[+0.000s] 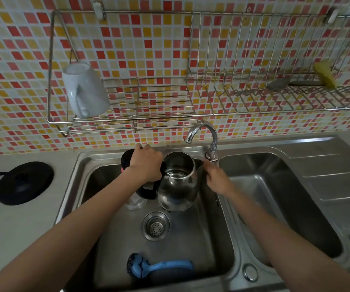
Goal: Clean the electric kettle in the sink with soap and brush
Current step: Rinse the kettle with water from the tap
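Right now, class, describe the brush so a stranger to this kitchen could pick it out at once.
Find the left sink basin, the one with the kettle in it. Nearer the viewer than the drain, the brush lies flat on the basin floor. It is the only blue thing there, its dark round head pointing left.

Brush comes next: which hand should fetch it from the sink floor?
Right, likely. The left hand grips the kettle, steadying it. The right hand is only at the spout, so it can drop to the blue brush lying at the front of the sink.
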